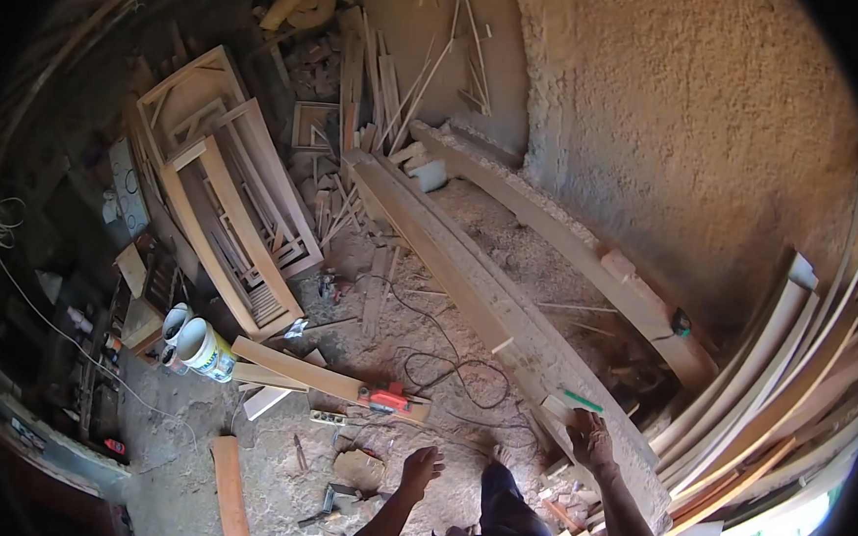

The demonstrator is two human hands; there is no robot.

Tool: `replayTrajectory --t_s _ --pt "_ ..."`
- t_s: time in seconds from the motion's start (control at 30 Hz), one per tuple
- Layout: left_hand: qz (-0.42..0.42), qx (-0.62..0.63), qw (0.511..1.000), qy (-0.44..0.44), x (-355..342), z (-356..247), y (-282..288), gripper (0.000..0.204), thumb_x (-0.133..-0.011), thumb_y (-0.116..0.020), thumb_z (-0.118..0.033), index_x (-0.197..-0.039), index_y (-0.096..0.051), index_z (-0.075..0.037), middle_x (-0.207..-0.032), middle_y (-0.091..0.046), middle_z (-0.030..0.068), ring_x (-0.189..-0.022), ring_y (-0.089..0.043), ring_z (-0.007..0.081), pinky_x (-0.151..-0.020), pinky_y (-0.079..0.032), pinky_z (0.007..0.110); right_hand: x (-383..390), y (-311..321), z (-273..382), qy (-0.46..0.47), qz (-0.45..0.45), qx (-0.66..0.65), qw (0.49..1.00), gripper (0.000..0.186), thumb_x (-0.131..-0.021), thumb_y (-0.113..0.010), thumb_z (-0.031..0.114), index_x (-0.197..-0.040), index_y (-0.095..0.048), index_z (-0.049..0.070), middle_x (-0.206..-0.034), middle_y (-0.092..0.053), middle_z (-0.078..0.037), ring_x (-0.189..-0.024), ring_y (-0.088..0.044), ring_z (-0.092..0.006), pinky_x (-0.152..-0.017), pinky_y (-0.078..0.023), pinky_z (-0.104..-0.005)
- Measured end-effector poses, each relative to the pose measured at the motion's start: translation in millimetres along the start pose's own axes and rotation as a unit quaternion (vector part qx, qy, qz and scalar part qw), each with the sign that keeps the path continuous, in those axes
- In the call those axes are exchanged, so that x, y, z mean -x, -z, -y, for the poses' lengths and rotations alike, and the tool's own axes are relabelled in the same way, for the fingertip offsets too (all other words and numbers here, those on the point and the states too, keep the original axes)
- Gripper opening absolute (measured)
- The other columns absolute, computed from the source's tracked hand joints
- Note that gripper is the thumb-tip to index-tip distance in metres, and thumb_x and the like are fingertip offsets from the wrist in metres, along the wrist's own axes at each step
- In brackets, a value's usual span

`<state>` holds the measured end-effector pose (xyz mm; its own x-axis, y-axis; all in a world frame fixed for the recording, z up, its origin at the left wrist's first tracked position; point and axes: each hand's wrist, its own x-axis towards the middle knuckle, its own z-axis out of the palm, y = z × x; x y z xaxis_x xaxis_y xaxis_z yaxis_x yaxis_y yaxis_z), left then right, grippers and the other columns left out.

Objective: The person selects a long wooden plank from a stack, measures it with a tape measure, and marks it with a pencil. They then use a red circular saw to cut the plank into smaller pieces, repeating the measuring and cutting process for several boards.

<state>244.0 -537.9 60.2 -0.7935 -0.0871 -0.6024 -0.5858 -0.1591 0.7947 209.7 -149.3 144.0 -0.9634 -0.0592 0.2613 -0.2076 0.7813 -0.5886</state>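
Observation:
My right hand (591, 443) is over the near end of a long, thick wooden beam (469, 261) lying diagonally ahead. Its fingers are stretched out, and I see nothing gripped in them. Just beyond the fingertips lies a thin green stick, perhaps a pencil (583, 401). A small pale wood piece (558, 410) is beside that hand on the beam; whether they touch is unclear. Lower and to the left, my left hand (421, 471) hangs above the floor with nothing in it, its fingers loosely bent and partly apart.
A red power tool (387, 397) rests on a board at left of centre, with a dark cable (457, 368) looped nearby. White buckets (206, 348) and wooden frames (236, 217) stand left. Long boards (775, 387) lean at right. A clamp-like tool (328, 501) lies near my left hand.

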Motion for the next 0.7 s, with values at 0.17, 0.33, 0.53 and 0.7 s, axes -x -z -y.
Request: replayTrajectory --t_s 0.17,0.33,0.53,0.7 --pt "0.011 0.111 0.993 -0.034 -140.0 -60.5 -84.1 0.041 -0.095 -0.063 -0.037 -0.121 -0.056 -0.006 -0.093 -0.068 0.0079 -0.072 -0.064 0.0160 -0.061 -0.051 0.029 -78.1 -32.8 -42.0 0.022 0.052 0.055 0.997 0.041 -0.086 -0.065 0.021 -0.121 -0.053 0.004 -0.108 -0.058 -0.018 -0.100 -0.055 -0.0390 -0.085 -0.044 -0.0480" --pt "-0.162 0.066 0.983 -0.059 -248.3 -119.5 -157.7 0.051 -0.087 -0.069 -0.048 -0.109 -0.058 -0.003 -0.077 -0.062 0.0075 -0.059 -0.059 0.0183 -0.050 -0.046 0.031 -117.2 -46.3 -63.2 0.054 0.032 0.027 0.998 0.044 -0.085 -0.066 0.020 -0.122 -0.050 0.002 -0.109 -0.057 -0.017 -0.098 -0.054 -0.0385 -0.083 -0.044 -0.0498" --pt "-0.350 -0.087 0.927 -0.100 -307.2 -122.8 -214.6 0.069 -0.084 -0.061 -0.066 -0.091 -0.058 0.002 -0.075 -0.062 0.0193 -0.062 -0.060 0.0334 -0.059 -0.047 0.049 -150.4 -33.9 -66.6 -0.011 0.043 -0.054 0.998 0.041 -0.086 -0.064 0.016 -0.123 -0.050 0.003 -0.108 -0.059 -0.021 -0.098 -0.055 -0.0455 -0.084 -0.045 -0.0521" --pt "-0.395 -0.056 0.911 -0.109 -277.8 -88.0 -238.1 0.069 -0.085 -0.059 -0.066 -0.078 -0.055 0.003 -0.073 -0.062 0.0218 -0.067 -0.061 0.0368 -0.060 -0.045 0.051 -161.1 -40.3 -95.1 -0.012 0.049 -0.039 0.998 0.037 -0.089 -0.062 0.018 -0.121 -0.052 0.004 -0.106 -0.060 -0.020 -0.100 -0.056 -0.0440 -0.088 -0.044 -0.0514"
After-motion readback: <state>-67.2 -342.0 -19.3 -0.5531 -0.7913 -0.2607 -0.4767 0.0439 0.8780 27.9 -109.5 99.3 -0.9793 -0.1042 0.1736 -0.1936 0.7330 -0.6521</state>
